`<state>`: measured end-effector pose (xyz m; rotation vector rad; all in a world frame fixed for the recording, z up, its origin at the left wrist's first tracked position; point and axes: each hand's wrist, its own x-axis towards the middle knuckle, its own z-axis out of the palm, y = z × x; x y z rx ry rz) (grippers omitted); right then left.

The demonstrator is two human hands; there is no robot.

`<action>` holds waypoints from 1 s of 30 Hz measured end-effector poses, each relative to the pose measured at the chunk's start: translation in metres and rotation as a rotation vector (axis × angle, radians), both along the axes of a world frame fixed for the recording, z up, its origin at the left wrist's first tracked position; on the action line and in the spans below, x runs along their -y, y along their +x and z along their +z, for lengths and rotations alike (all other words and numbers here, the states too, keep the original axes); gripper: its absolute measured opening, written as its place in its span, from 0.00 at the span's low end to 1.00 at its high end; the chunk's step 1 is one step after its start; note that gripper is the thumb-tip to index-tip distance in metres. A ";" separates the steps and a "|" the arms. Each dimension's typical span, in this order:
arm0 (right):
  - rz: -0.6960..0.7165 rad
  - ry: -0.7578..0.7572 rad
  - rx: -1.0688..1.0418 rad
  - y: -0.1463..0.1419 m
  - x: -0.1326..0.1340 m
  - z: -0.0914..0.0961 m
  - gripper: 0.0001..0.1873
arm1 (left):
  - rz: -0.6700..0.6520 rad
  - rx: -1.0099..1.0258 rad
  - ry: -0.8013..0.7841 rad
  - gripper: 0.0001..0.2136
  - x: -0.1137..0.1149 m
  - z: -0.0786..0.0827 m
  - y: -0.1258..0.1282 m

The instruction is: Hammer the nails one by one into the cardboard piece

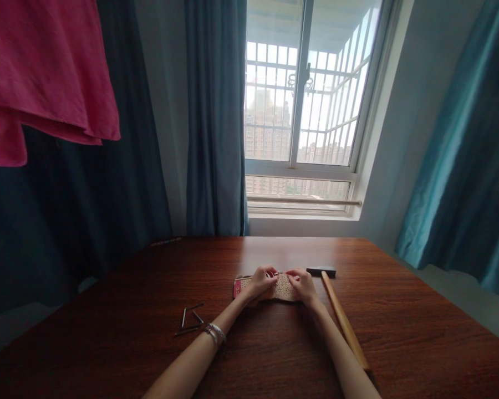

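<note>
- Reaching in from bottom of view with both bare arms, meeting mid-table over a beige dark-speckled cloth (283,291).
- Cloth location: on the brown wood-grain table (270,354), left of the hammer, pinkish-red patch at its left end.
- Left hand (263,281): over left part of cloth, fingers bent in toward thumb at upper edge.
- Right hand (303,284): over right end of cloth, index and thumb pointing in toward left fingertips.
- Fingertips of both hands just beside each other, around a small shiny piece (278,273); too small to identify. Cannot tell if clamped on it or on the cloth edge.
- On left wrist: silvery bracelet (216,333).
- Just beyond right hand: hammer (346,324), black head at far end, wooden handle slanting back along outer side of right forearm.
- Left of left forearm: four loose nails (183,318), lying at differing angles.
- Behind table: barred window (270,105), blue curtains (216,122) either side.
- Upper left: hanging pink cloth (50,72).
</note>
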<state>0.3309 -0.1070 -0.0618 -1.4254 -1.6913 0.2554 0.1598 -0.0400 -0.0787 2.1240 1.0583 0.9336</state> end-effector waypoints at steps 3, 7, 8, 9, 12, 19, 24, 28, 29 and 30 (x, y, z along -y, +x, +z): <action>-0.095 0.004 0.034 0.014 0.007 0.014 0.14 | 0.001 0.003 -0.003 0.11 0.003 0.002 0.000; -0.258 -0.053 0.115 0.035 0.022 0.025 0.13 | -0.001 -0.006 -0.004 0.12 0.005 0.003 -0.001; -0.300 -0.080 0.134 0.041 0.026 0.025 0.12 | 0.002 -0.008 -0.001 0.12 0.005 0.003 -0.001; -0.339 -0.103 0.148 0.047 0.031 0.025 0.11 | 0.005 -0.009 0.005 0.12 0.005 0.003 -0.001; -0.478 -0.224 0.213 0.063 0.046 0.024 0.09 | 0.003 0.003 0.020 0.12 0.005 0.003 -0.001; -0.560 -0.633 0.331 0.082 0.083 0.016 0.15 | -0.006 0.017 0.007 0.12 0.006 0.004 -0.001; -0.538 -0.680 0.318 0.085 0.089 0.014 0.11 | -0.009 0.028 -0.009 0.12 0.008 0.005 -0.002; -0.505 -0.634 0.335 0.089 0.086 0.010 0.09 | -0.009 0.030 -0.018 0.12 0.010 0.007 -0.001; -0.498 -0.620 0.335 0.090 0.085 0.009 0.09 | -0.007 0.027 -0.017 0.12 0.011 0.007 -0.001; -0.489 -0.610 0.335 0.091 0.085 0.007 0.09 | -0.004 0.022 -0.017 0.11 0.011 0.007 -0.001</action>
